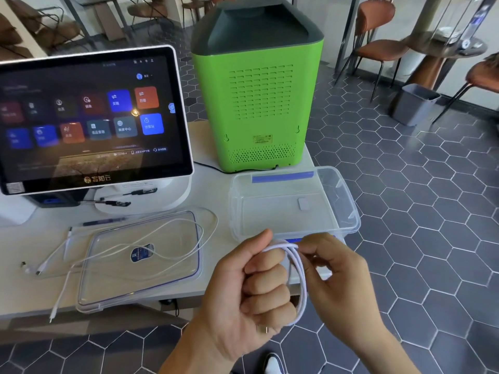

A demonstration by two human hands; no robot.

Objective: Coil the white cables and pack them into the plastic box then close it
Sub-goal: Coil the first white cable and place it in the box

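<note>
Nearest the camera, over the table's front edge, the left hand (259, 290) is curled into a fist around a coiled white cable (297, 282), thumb pressed on top of the strands; the coil is a narrow oval of smooth round cord, its long axis running roughly top to bottom, hanging beside the knuckles; the right hand (337, 271) pinches the top of the same coil between thumb and fingertips, so both hands are closed on it; a metal plug tip shows blurred under the left fist. Just beyond, on the pale table (210, 190), the clear plastic box (348, 211) stands open and upright at the right corner, rectangular with rounded corners, a blue clip on its far rim and another partly hidden behind the hands; its long axis runs left to right. To the left lies the transparent lid (113, 282), flat, edged with a blue seal, bearing a small blue sticker whose print is too fine to read; a second white cable (167, 238) sprawls loosely across it in open loops, its plug ends trailing off to the left and down over the table's front edge. Farther back, pens (108, 203) rest near a white-framed touchscreen (89, 120) showing coloured tiles with Chinese labels, including 交班 and 日结; beside it stands a glossy green machine (259, 103) with a dark grey top, vent slots and a small rating label.
</note>
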